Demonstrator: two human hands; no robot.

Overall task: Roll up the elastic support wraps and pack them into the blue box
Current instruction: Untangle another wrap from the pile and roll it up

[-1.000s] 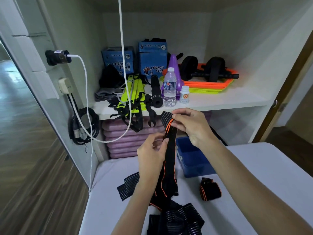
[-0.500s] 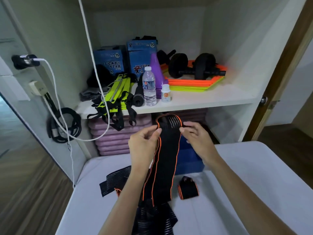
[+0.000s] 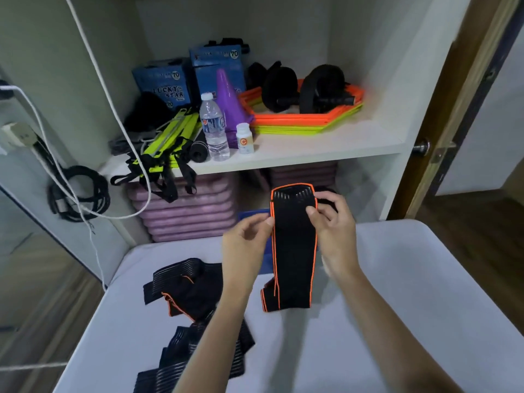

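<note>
Loose wraps [image 3: 184, 285], black with orange trim, lie in a heap on the left part of the white table [image 3: 397, 307]. The left hand [image 3: 246, 239] pinches the left edge of the held wrap [image 3: 293, 245], which hangs upright above the table with its lower end folded. The right hand [image 3: 331, 222] pinches its right edge near the top. The blue box [image 3: 252, 215] shows partly behind the hands.

We hold the black orange-edged elastic wrap [image 3: 293, 251] upright between our left hand [image 3: 246, 236] and right hand [image 3: 334, 222], in front of the blue plastic box [image 3: 251, 216]. Two more black striped elastic wraps [image 3: 184, 282] lie on the white table [image 3: 397, 293] to its left. Behind, a clear plastic water bottle [image 3: 213, 129] stands on the white shelf [image 3: 312, 148].
</note>
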